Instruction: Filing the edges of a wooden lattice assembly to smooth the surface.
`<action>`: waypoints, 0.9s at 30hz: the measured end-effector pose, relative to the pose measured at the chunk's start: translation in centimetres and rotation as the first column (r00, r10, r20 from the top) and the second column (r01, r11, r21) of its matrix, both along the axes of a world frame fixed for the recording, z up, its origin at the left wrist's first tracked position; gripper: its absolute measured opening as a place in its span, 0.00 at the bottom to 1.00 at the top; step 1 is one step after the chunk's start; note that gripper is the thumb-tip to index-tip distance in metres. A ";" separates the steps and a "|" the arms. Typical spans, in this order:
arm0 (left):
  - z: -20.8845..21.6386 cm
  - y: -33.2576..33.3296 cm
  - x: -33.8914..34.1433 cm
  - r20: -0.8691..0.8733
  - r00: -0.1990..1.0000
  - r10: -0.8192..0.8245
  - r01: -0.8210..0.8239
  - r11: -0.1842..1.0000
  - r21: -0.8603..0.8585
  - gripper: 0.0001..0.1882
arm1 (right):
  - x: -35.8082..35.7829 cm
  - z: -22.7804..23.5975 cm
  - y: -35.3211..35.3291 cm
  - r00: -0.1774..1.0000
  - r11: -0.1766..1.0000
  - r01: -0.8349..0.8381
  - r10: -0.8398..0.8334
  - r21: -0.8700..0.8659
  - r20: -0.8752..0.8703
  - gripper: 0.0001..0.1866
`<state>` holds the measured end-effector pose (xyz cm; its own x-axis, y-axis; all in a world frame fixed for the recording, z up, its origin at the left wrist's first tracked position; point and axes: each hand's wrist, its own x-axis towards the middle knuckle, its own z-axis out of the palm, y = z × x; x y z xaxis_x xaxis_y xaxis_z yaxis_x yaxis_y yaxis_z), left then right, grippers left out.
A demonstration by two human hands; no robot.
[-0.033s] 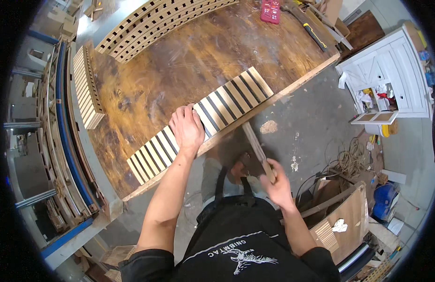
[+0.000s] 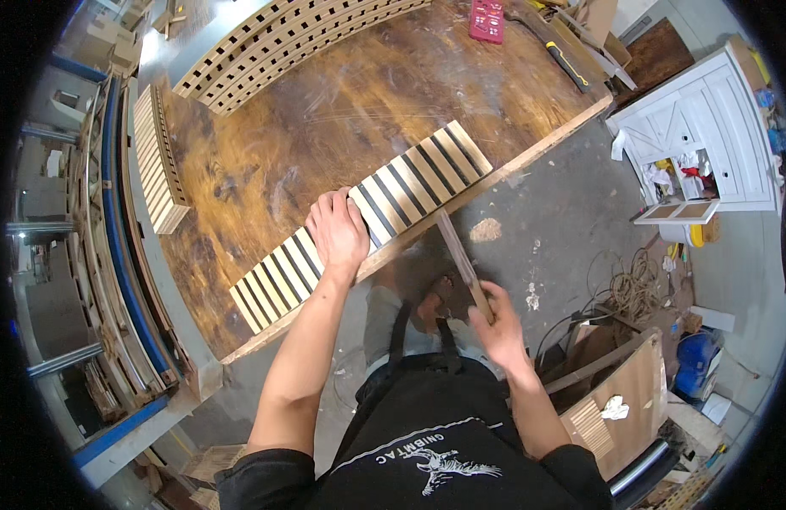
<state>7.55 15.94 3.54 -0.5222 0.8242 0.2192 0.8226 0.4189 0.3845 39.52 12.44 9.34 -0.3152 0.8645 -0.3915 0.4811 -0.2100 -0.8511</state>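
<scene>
the left hand (image 2: pixel 338 234) lies flat, fingers spread and palm down, on a long slatted wooden panel (image 2: pixel 410 183) of pale strips with dark gaps between them, pressing on it about midway along its length. the panel lies along the near edge of a worn brown workbench (image 2: pixel 325 127), running on a slant from lower left to upper right, its long side close to flush with the bench edge. the right hand (image 2: pixel 495 323) is closed around the lower end of a narrow flat wooden stick (image 2: pixel 461 259), which rises at a tilt from the fist up to the bench edge just below the panel; whether its tip touches the panel or only the bench edge cannot be told. both bare forearms come in from below, over a black apron (image 2: pixel 435 442) with a pale print on the chest. farther back on the bench, a second, longer slatted panel (image 2: pixel 282 38) curves along the far side, and a thick stack of pale slats (image 2: pixel 159 157) stands at the left end. a red flat item (image 2: pixel 486 19) and a long dark tool with a yellow mark (image 2: pixel 554 51) lie near the far right corner. on the grey concrete floor to the right stand a white cabinet (image 2: pixel 707 127), a loose coil of cord (image 2: pixel 635 285) and a leaning wooden board (image 2: pixel 622 408).
</scene>
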 end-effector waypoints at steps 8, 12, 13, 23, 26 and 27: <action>-0.2 0.1 0.5 0.024 0.999 0.033 -0.033 0.999 0.011 0.15 | -8.9 -2.7 2.6 0.980 0.961 -0.196 0.195 0.194 0.025 0.27; -0.5 -0.3 0.1 0.006 1.000 0.016 -0.016 0.999 0.030 0.15 | -7.7 -3.0 0.4 0.975 0.964 -0.224 0.220 0.146 0.039 0.26; -0.4 -0.2 0.1 0.012 1.000 0.023 -0.024 0.999 0.024 0.15 | -7.3 -3.2 -0.1 0.973 0.963 -0.231 0.227 0.139 0.044 0.26; 0.1 0.1 -0.1 0.057 0.998 0.021 -0.020 1.000 -0.020 0.16 | -14.1 -3.6 3.5 0.935 0.930 -0.265 0.184 0.253 0.302 0.28; -0.5 -0.1 0.0 0.062 0.998 0.028 -0.027 1.000 -0.014 0.16 | -10.1 -3.5 0.9 0.949 0.934 -0.254 0.190 0.251 0.254 0.28; -0.6 0.2 0.0 0.064 0.998 0.027 -0.026 1.000 -0.012 0.16 | -8.5 -3.6 -0.5 0.964 0.937 -0.223 0.173 0.269 0.200 0.28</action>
<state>7.55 16.12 2.95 -0.5565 0.8121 0.1753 0.7849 0.4448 0.4313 31.05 11.98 5.73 -0.4418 0.8746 -0.1998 0.6313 0.1448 -0.7619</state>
